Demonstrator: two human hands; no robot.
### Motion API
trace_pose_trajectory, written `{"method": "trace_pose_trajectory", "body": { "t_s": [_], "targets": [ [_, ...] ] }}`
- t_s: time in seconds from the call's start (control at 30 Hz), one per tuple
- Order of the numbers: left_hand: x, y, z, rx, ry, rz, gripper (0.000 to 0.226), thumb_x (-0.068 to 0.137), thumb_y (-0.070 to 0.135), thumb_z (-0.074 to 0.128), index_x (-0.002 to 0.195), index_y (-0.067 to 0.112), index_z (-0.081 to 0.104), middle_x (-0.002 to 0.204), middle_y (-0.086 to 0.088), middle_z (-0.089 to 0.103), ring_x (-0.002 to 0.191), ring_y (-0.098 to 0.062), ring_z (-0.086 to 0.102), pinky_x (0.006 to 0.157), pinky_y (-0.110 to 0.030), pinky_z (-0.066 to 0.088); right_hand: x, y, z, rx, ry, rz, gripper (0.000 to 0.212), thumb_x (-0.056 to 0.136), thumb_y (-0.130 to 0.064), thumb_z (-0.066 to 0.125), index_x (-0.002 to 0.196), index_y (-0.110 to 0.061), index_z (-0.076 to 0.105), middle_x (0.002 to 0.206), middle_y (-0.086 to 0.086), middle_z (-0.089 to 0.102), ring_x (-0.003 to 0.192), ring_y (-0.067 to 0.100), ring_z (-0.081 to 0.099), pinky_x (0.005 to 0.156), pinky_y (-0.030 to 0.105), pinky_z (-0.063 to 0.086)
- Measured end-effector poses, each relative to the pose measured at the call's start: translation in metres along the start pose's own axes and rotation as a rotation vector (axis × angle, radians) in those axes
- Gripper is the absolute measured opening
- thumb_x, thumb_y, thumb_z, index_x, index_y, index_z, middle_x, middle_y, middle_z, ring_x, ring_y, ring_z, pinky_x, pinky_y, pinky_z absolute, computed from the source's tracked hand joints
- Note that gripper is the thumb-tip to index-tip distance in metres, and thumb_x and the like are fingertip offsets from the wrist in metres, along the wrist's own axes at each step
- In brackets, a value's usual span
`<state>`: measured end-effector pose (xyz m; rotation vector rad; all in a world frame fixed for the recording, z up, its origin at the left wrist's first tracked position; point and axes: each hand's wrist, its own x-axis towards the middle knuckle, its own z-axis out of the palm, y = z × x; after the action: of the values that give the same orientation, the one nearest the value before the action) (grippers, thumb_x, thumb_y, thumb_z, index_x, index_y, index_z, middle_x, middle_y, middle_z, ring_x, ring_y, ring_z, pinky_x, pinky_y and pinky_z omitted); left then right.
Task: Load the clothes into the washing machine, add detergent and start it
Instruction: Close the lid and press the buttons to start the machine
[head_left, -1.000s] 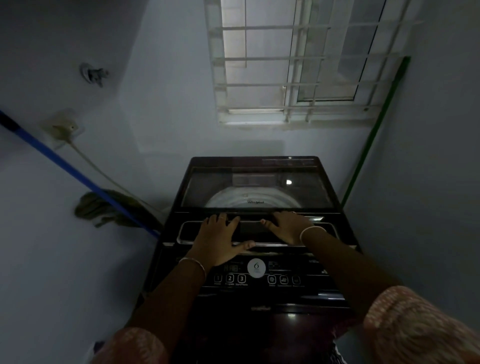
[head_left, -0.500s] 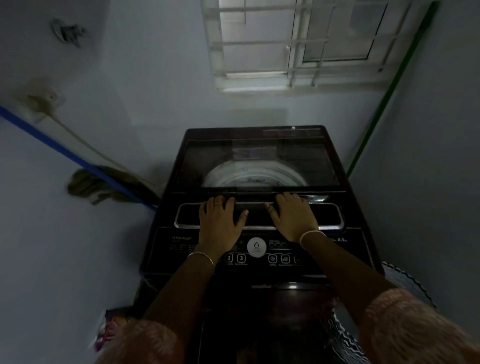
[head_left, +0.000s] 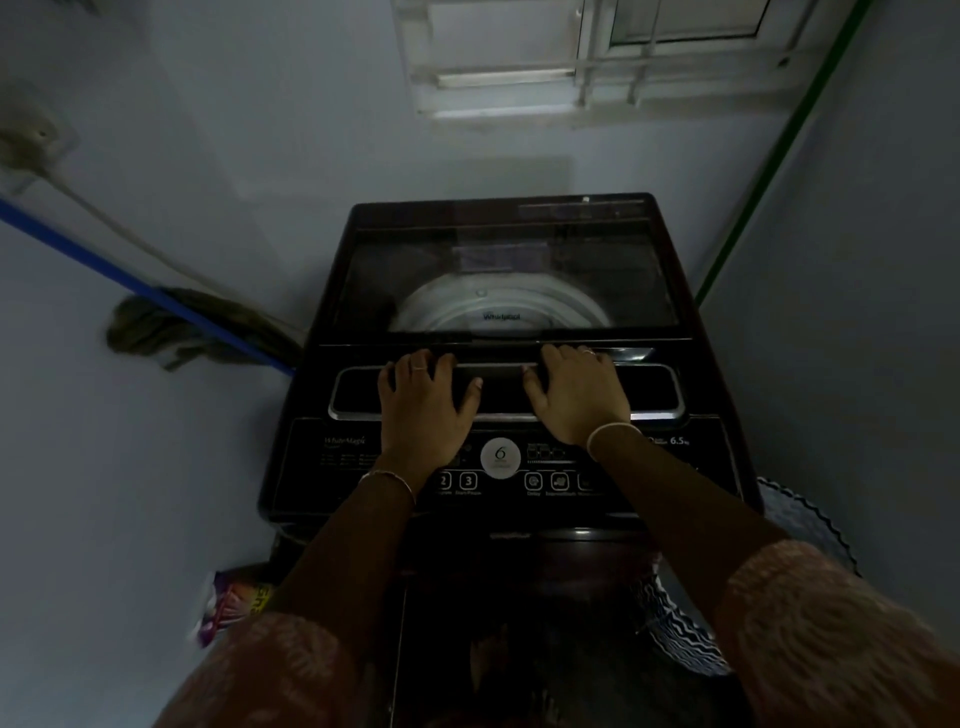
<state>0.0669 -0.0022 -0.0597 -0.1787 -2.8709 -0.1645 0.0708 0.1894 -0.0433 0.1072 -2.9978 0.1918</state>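
Observation:
A dark top-loading washing machine stands in front of me, its glass lid down and the pale drum showing through it. My left hand and my right hand lie side by side on the lid's front handle, fingertips curled over its far edge. The control panel with a round white dial and numbered buttons runs just below my wrists. A colourful detergent packet lies on the floor at the machine's lower left. No loose clothes are visible.
A mop with a blue handle leans against the left wall. A green pole stands in the right corner. A patterned basket sits at the machine's right. A barred window is above. Walls close in on both sides.
The view has tilted down, so the machine sits higher in frame and the floor items appear. Both hands stay on the lid's handle; the lid is still down.

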Motion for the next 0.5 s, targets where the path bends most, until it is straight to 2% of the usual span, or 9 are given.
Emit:
{"method": "trace_pose_trajectory", "body": {
  "t_s": [0.13,0.3,0.4,0.5],
  "targets": [
    [0.001,-0.001,-0.002,-0.010,-0.053,-0.001,0.064,0.088,0.061,0.024,0.125,0.017,0.052,0.133,-0.012,0.050,0.127,-0.030,0.042,0.110,-0.051,0.024,0.001,0.001,0.000,-0.001,-0.036,-0.011,0.050,0.094,-0.053,0.027,0.113,-0.016,0.053,0.116,0.011,0.062,0.110,0.032,0.054,0.092,0.044,0.037],
    [-0.002,-0.004,-0.018,-0.104,-0.122,-0.005,0.062,0.093,0.056,0.040,0.139,0.015,0.040,0.146,-0.010,0.039,0.138,-0.027,0.030,0.115,-0.049,0.017,0.002,-0.005,-0.009,-0.031,-0.122,0.001,0.051,0.096,-0.052,0.026,0.120,-0.013,0.049,0.127,0.014,0.054,0.120,0.032,0.047,0.100,0.047,0.033],
    [-0.008,-0.013,-0.038,-0.082,-0.102,0.021,0.067,0.093,0.054,0.041,0.147,0.016,0.029,0.152,-0.009,0.030,0.143,-0.025,0.023,0.117,-0.051,0.013,0.007,-0.015,-0.020,-0.094,-0.078,-0.117,0.046,0.094,-0.047,0.035,0.125,-0.014,0.046,0.135,0.014,0.046,0.127,0.032,0.038,0.103,0.047,0.031],
    [-0.010,-0.031,-0.059,0.021,-0.096,0.019,0.069,0.093,0.053,0.040,0.150,0.017,0.022,0.156,-0.008,0.023,0.144,-0.026,0.018,0.117,-0.051,0.012,0.020,-0.037,-0.036,-0.100,-0.066,-0.266,0.059,0.088,-0.043,0.049,0.139,-0.016,0.036,0.151,0.013,0.026,0.140,0.034,0.020,0.110,0.049,0.022]
  ]
}}
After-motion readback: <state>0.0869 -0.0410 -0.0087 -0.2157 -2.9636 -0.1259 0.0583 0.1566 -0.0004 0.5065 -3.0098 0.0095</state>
